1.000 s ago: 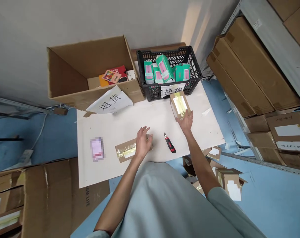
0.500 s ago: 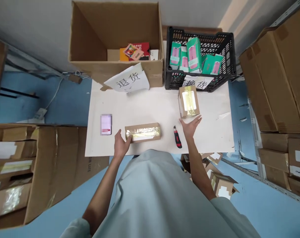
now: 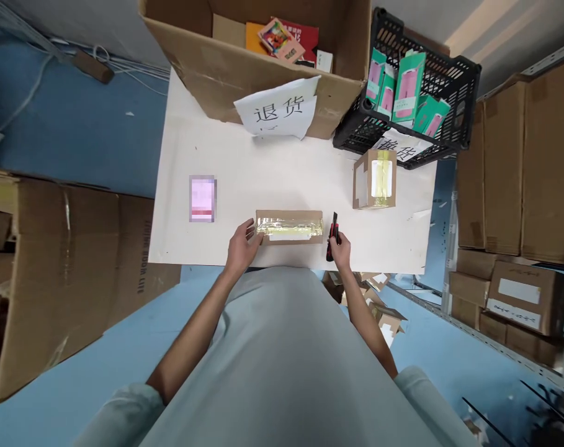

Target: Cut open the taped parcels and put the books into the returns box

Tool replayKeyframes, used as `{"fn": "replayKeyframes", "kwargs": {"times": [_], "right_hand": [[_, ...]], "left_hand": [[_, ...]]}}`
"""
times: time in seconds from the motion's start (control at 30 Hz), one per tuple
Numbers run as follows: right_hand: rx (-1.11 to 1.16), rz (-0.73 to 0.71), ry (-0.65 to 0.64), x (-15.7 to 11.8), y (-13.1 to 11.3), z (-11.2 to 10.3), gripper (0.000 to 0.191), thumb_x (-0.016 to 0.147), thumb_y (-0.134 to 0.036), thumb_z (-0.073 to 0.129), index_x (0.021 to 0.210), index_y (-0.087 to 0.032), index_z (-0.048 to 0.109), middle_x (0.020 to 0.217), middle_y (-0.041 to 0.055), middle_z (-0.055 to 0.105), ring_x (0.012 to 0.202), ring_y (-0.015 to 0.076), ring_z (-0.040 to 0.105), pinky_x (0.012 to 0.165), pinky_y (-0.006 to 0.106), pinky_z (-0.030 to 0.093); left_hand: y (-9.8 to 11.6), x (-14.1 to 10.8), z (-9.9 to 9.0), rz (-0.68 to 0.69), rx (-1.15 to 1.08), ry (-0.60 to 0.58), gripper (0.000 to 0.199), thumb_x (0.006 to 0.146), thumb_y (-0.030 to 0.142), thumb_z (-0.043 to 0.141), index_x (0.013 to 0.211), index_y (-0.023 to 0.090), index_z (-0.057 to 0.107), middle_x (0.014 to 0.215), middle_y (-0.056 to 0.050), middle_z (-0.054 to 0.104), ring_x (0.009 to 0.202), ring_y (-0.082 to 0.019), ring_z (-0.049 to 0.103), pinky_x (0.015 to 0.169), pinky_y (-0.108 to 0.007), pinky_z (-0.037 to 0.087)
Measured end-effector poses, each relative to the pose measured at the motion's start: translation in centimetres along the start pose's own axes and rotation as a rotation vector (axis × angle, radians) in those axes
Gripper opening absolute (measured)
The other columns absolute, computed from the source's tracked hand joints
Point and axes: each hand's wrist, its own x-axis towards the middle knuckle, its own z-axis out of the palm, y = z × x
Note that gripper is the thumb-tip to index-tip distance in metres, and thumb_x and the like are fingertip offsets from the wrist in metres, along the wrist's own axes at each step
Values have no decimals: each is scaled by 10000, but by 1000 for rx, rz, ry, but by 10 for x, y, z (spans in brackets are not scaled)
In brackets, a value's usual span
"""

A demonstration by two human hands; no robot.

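A long cardboard box [image 3: 288,217] lies flat on the white table, with shiny yellowish tape and a white label along its top. My left hand [image 3: 242,249] is at the box's left end, thumb over the near corner and curled fingers against the side. Just off the right end, my right hand [image 3: 342,251] is closed on a red and black utility knife [image 3: 332,234]. The knife points away from me, and its dark tip shows beyond the handle. A smaller taped carton [image 3: 383,180] stands farther back on the right, apart from both hands.
At the back are a large open carton [image 3: 207,81] with booklets and a black crate [image 3: 468,105] of green-and-pink boxes. A blurred-out phone-like rectangle [image 3: 202,198] lies left on the table [image 3: 179,242]. Cartons [image 3: 514,292] fill the right shelf; opened boxes [image 3: 386,320] lie on the floor.
My right hand has left the smaller carton and taken hold of the utility knife. My left hand stays at the long box, which now lies straighter. The view has shifted and turned.
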Motion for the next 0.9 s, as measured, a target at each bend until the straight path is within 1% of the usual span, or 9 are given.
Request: {"fn": "replayKeyframes", "kwargs": {"times": [0.07, 0.2, 0.33, 0.43, 0.53, 0.6, 0.67, 0.8, 0.9], "right_hand": [[44, -43, 10, -6, -21, 7, 444, 1042, -529, 363, 1103, -206, 662, 994, 78, 754, 919, 231, 715, 832, 310, 589], [-29, -74, 83, -21, -53, 25, 474, 1071, -544, 310, 1116, -200, 633, 1040, 99, 748, 969, 225, 696, 906, 312, 574], [-140, -90, 100, -41, -75, 25, 489, 1110, -471, 292, 1320, -177, 622, 1166, 129, 769, 1025, 241, 731, 950, 336, 575], [-299, -192, 95, -56, -101, 13, 496, 1129, -405, 310, 1493, -201, 578, 1322, 131, 759, 1168, 264, 727, 1015, 355, 564], [-455, -396, -113, -68, -138, 7, 469, 1125, -336, 403, 1547, -250, 586, 1437, 85, 734, 1270, 269, 702, 1048, 343, 549], [-596, -495, -287, -73, -165, 12, 442, 1144, -351, 442, 1546, -288, 615, 1380, 68, 758, 1212, 273, 725, 981, 328, 558], [-776, -533, -410, -75, -188, 23, 438, 1174, -404, 435, 1560, -314, 620, 1285, 80, 776, 1114, 273, 750, 894, 316, 550], [-1087, -557, -527, -71, -221, 43, 498, 1206, -459, 331, 1636, -321, 540, 1299, 130, 744, 1033, 278, 765, 833, 328, 520], [-1226, -567, -577, -69, -235, 48, 521, 1211, -391, 261, 1685, -310, 459, 1369, 159, 703, 1052, 289, 766, 833, 352, 517]], "left_hand": [[0, 1, -2, 5, -49, -27, 609, 989, 342, 706, 1565, 209, 559, 1552, -159, 666, 1390, -290, 688, 1213, -492, 563], [-1, 2, -14, 74, -78, -57, 563, 1024, 339, 665, 1570, 240, 572, 1496, -126, 700, 1365, -275, 695, 1189, -460, 579], [-8, 7, -34, 167, 31, -111, 470, 1048, 345, 582, 1503, 250, 653, 1442, -121, 677, 1198, -261, 744, 1084, -432, 628], [-13, 16, -44, 209, 52, -200, 446, 1045, 356, 559, 1457, 243, 690, 1401, -120, 649, 1121, -248, 749, 1044, -416, 633], [-17, 26, -47, 208, 26, -242, 426, 1021, 346, 595, 1417, 241, 712, 1335, -109, 644, 1064, -238, 749, 1037, -416, 630], [-17, 33, -47, 192, 2, -255, 409, 987, 318, 640, 1377, 245, 736, 1296, -99, 650, 1030, -230, 749, 1021, -405, 636], [-17, 39, -46, 170, -23, -262, 402, 945, 286, 685, 1339, 247, 759, 1280, -94, 661, 1008, -224, 752, 1010, -395, 642], [-19, 45, -42, 136, -60, -247, 401, 887, 222, 728, 1282, 256, 787, 1273, -90, 682, 995, -224, 760, 1026, -410, 641], [-21, 45, -38, 121, -84, -230, 396, 880, 210, 740, 1268, 265, 794, 1273, -88, 685, 992, -228, 765, 1026, -423, 642]]}}
